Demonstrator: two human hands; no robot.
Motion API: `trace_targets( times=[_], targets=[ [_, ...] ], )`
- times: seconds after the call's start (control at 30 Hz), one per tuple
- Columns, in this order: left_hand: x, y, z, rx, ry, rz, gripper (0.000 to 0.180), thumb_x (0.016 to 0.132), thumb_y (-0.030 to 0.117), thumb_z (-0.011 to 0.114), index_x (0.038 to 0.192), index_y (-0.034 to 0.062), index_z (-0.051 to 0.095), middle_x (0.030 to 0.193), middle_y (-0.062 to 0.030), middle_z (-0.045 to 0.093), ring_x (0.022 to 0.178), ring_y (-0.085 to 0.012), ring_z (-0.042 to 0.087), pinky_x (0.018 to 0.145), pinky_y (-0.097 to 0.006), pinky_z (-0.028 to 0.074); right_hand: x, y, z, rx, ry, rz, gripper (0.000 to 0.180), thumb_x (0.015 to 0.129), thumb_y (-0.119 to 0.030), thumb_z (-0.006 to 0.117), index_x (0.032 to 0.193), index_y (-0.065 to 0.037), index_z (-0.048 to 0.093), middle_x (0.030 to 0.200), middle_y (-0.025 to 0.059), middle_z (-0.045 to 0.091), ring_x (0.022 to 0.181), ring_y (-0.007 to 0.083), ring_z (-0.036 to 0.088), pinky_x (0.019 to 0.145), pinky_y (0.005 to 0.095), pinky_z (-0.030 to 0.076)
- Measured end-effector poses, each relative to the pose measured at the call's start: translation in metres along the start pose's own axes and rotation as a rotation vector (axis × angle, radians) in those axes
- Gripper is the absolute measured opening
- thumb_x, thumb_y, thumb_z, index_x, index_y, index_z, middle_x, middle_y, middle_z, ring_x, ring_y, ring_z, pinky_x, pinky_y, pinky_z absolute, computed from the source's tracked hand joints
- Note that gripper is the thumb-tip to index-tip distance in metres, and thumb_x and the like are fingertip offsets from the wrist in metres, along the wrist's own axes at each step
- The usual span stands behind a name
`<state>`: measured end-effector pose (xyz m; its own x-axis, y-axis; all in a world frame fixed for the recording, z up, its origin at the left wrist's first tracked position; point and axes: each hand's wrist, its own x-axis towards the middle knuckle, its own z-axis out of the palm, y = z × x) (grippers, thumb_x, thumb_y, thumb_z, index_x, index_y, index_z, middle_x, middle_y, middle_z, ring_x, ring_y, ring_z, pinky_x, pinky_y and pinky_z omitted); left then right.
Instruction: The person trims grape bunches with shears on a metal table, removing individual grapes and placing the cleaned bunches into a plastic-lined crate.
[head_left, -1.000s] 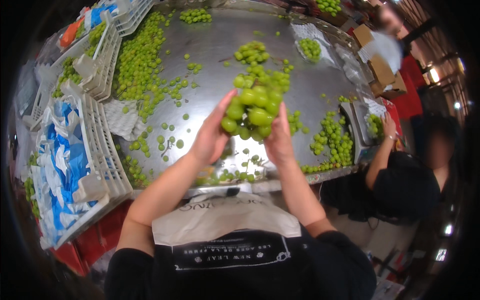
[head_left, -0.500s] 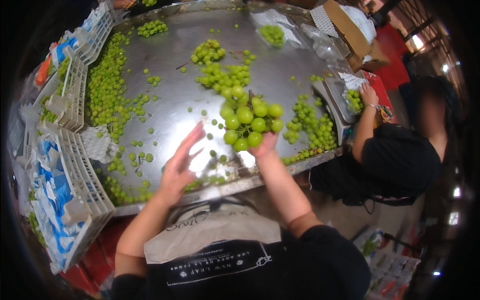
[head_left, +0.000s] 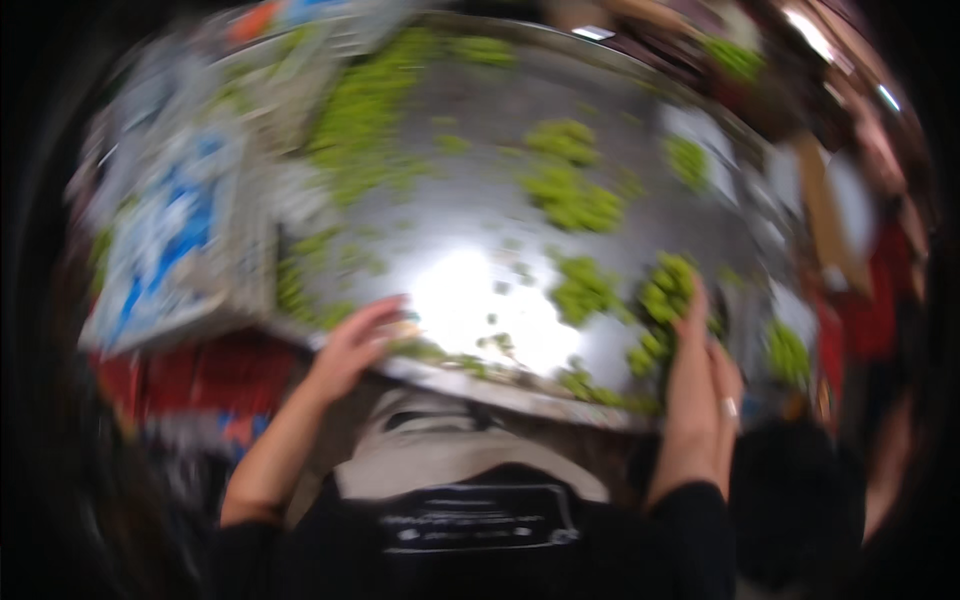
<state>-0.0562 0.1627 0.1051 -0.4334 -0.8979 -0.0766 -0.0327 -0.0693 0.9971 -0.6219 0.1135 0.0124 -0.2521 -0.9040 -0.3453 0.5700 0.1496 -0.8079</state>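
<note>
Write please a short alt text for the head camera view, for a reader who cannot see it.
Blurred view down onto a steel table strewn with green grapes: the right hand is raised at a grape bunch, and the left hand rests open at the near table edge. White and blue crates stand at left.

Steel sorting table (head_left: 470, 215), view motion-blurred.
Loose green grapes (head_left: 365, 120) strewn from 11 to 12 o'clock; grape clusters (head_left: 575, 200) near centre and toward 3; scattered single grapes along the near rim at 6.

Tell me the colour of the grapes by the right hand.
Green, seen in the head view: the grape bunch at the right hand.
</note>
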Motion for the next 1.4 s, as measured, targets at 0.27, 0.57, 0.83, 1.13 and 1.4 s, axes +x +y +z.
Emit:
trace_targets(
  times=[0.27, 0.57, 0.83, 1.13, 1.4],
  targets=[
    [-0.061, 0.049, -0.046, 0.205, 0.193, 0.219, 0.047, 0.085, 0.012, 0.059, 0.128, 0.0033, 0.045, 0.135, -0.0118, 0.042, 0.121, -0.0213, 0.043, 0.098, -0.035, 0.038, 0.052, 0.026, -0.023, -0.918, 0.431, -0.136, 0.08, 0.074, -0.045, 0.069, 0.135, -0.004, 0.037, 0.132, 0.0154, 0.044, 0.117, 0.0298, 0.045, 0.095, 0.0431, 0.038],
    [-0.127, 0.106, -0.257, 0.346, 1.17, 0.327, 0.021, 0.085, 0.009, 0.058, 0.104, -0.0002, 0.062, 0.099, -0.0061, 0.063, 0.092, -0.013, 0.057, 0.084, -0.026, 0.045, 0.046, 0.042, 0.015, -1.494, 0.512, -0.79, 0.059, 0.084, -0.029, 0.062, 0.133, -0.004, 0.04, 0.136, 0.0174, 0.039, 0.125, 0.0346, 0.035, 0.102, 0.0426, 0.03],
    [-0.176, 0.065, -0.603, 0.768, 1.608, 0.076, 0.026, 0.08, 0.013, 0.061, 0.104, 0.0026, 0.062, 0.101, -0.0139, 0.065, 0.095, -0.0208, 0.062, 0.082, -0.029, 0.047, -0.018, 0.133, 0.164, -1.363, 0.385, -0.636, 0.059, 0.088, -0.031, 0.058, 0.136, -0.005, 0.036, 0.136, 0.0157, 0.04, 0.125, 0.0273, 0.038, 0.102, 0.0408, 0.033],
    [-0.128, 0.075, -0.76, 1.054, 1.547, -0.339, 0.032, 0.081, 0.026, 0.057, 0.106, 0.0049, 0.06, 0.101, -0.0183, 0.063, 0.099, -0.0335, 0.059, 0.085, -0.04, 0.046, -0.071, 0.18, 0.338, -0.907, 0.047, -0.451, 0.057, 0.089, -0.022, 0.054, 0.139, -0.008, 0.031, 0.14, 0.0131, 0.035, 0.124, 0.0311, 0.039, 0.101, 0.0397, 0.033],
    [-0.113, 0.095, -0.693, 1.276, 1.47, -0.023, 0.02, 0.083, 0.024, 0.056, 0.09, 0.0078, 0.066, 0.083, -0.0159, 0.064, 0.081, -0.0349, 0.061, 0.071, -0.042, 0.047, -0.082, 0.176, 0.382, -0.828, 0.028, -0.449, 0.056, 0.085, 0.0, 0.05, 0.138, -0.005, 0.031, 0.143, 0.014, 0.029, 0.128, 0.0312, 0.035, 0.101, 0.0383, 0.034]
  ],
)
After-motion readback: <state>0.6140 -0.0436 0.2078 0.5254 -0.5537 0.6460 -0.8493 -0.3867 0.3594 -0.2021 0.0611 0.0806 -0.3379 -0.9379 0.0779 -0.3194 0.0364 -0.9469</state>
